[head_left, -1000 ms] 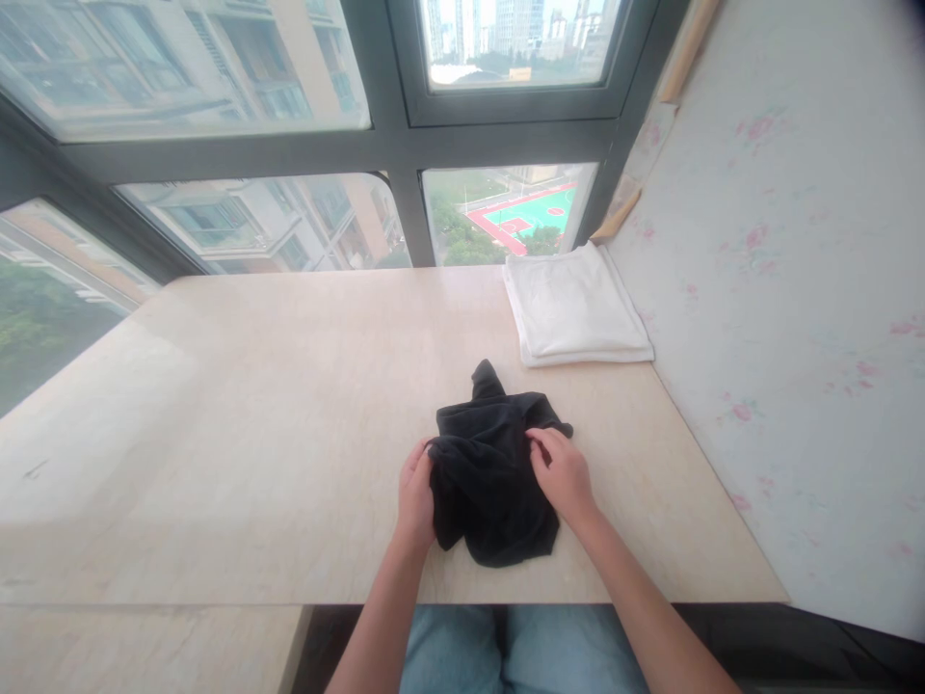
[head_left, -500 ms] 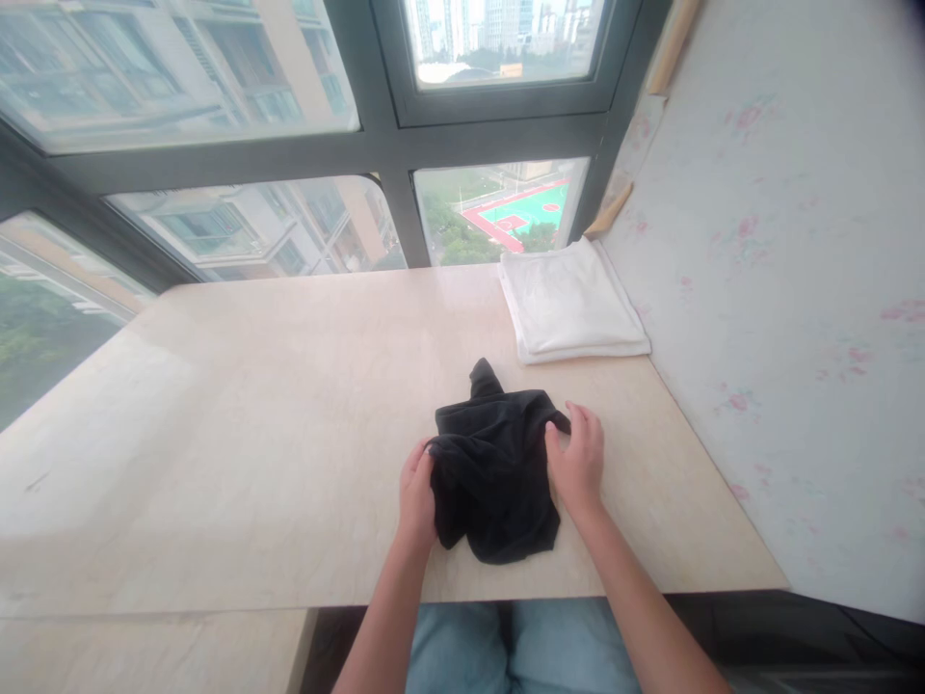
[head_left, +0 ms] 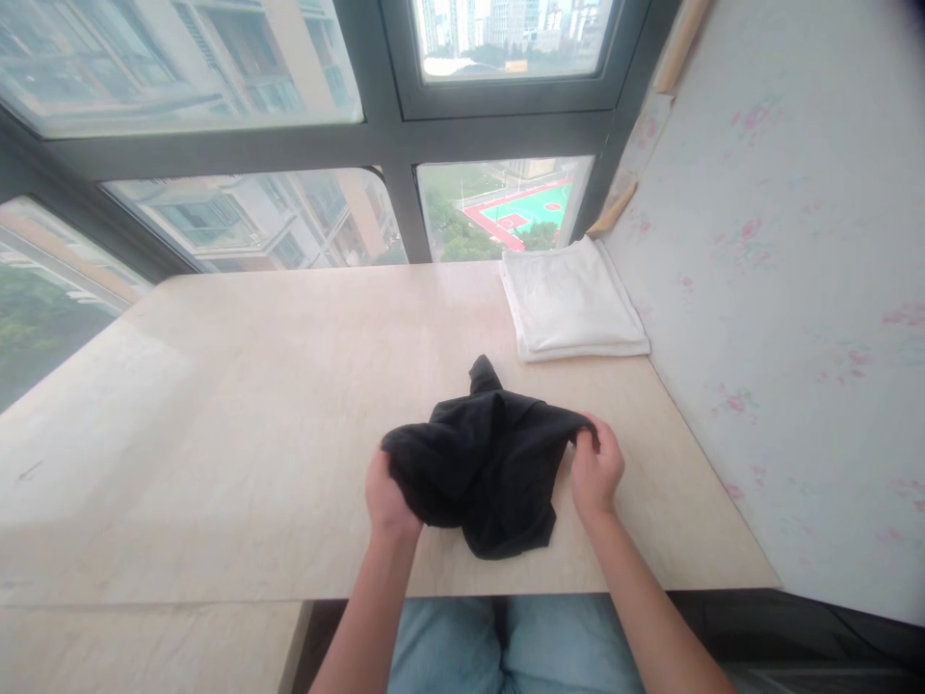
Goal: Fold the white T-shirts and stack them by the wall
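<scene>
A crumpled black garment [head_left: 498,463] lies on the pale stone-look surface [head_left: 252,414], close to its front edge. Its exact kind is hard to make out in the folds. My left hand [head_left: 388,493] grips its left side, with the fingers hidden under the cloth. On the opposite side, my right hand [head_left: 598,467] pinches a corner between thumb and fingers. The fabric is drawn out between both hands, and a narrow rolled piece sticks out at the far end.
Folded white cloths [head_left: 574,301] lie at the back right, against the flowered wall [head_left: 795,318]. Dark window frames [head_left: 246,154] rise behind the surface. My legs in light blue jeans [head_left: 448,646] are under the front edge.
Both hands have moved apart, the left one leftward and the right one rightward. The black garment is stretched wider between them, and my right fingers have closed on its corner.
</scene>
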Motion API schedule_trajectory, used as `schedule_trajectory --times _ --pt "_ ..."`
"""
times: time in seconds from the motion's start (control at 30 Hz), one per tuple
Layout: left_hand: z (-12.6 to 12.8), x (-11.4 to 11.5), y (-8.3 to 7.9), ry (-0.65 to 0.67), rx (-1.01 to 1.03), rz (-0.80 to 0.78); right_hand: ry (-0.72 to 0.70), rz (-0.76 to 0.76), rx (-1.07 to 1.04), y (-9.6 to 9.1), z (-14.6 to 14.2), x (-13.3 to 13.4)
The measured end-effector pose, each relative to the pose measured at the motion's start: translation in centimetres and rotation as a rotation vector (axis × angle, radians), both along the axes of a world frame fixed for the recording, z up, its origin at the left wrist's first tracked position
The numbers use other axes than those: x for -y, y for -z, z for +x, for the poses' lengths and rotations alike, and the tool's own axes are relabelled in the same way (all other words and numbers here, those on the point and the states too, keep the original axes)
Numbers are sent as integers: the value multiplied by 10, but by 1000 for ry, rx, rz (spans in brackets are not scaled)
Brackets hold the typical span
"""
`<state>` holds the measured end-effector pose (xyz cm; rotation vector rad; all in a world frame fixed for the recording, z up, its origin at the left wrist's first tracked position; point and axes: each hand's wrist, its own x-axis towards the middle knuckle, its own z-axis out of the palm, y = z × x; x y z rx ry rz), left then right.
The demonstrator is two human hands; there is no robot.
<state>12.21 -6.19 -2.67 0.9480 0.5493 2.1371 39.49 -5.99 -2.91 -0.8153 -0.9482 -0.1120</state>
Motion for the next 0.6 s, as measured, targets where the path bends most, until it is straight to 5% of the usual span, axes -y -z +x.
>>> schedule_trajectory --times 0.13,0.27,0.43,0.6 --pt "-54 -4 -3 -248 32 -90 -80 -3 -217 2 3 -4" --pt "-95 7 18 -400 -193 -223 -62 4 -232 0 1 -2" --pt "-102 14 48 -810 -843 -308 38 59 -107 -4 -3 5" --pt "-96 9 57 -948 -1101 -131 7 50 -55 -5 -5 7"
